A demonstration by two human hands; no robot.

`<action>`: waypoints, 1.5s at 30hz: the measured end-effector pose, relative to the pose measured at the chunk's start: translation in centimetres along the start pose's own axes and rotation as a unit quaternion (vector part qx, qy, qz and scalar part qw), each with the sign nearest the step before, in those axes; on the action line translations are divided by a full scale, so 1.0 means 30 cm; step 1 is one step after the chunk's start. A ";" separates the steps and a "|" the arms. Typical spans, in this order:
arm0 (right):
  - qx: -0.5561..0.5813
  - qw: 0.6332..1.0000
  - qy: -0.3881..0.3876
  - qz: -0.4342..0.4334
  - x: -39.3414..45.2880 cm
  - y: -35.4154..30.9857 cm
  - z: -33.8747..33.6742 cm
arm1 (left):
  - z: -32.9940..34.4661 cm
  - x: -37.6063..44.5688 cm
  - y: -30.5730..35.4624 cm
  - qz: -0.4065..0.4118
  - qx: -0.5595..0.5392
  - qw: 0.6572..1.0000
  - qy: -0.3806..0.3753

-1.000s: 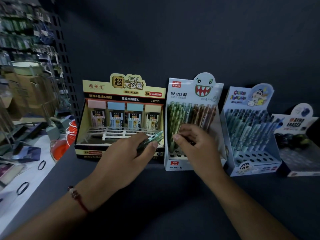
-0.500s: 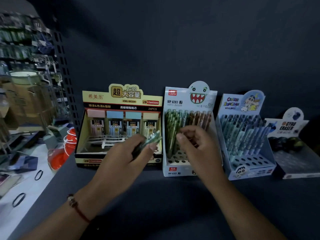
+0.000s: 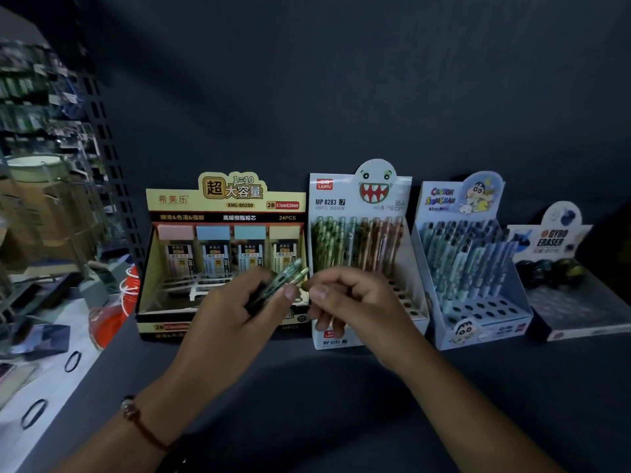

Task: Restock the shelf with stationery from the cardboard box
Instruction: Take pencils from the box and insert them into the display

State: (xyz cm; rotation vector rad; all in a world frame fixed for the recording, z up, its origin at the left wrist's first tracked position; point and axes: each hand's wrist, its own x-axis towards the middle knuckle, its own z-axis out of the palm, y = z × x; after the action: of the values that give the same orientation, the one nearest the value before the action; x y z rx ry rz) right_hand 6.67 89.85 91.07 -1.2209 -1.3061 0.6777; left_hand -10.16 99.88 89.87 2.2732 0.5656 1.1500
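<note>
Fingers of left hand [image 3: 235, 312] gripping translucent green plastic mechanical pencils [image 3: 290, 273]; right hand [image 3: 355, 302] pinching one, transferring it. Next: seating its tip in white monster-faced cardboard display box [image 3: 362, 199] hole.

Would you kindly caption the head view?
Left hand grips green pencils; right hand reaches toward them before the monster display box.

Just the one camera here, sitting on the person's head and looking forward and a bit down at a dark shelf [image 3: 341, 421]. It's hanging in close, so both forearms are reaching in from the bottom edge and the display boxes [image 3: 225, 213] are lining up across the middle. The wide lens is bending the edges, and a blurry rack [image 3: 51, 131] is creeping in on the left.
</note>
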 end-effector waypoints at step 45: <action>0.028 0.946 0.314 -0.077 0.004 -0.053 -0.086 | 0.012 -0.003 0.001 -0.052 -0.061 0.996 -0.039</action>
State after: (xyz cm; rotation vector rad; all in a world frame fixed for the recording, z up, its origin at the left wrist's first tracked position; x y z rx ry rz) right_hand 8.73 88.80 93.01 -1.1445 -0.8258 0.1762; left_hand -9.91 99.70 89.64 2.1477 0.5607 1.0134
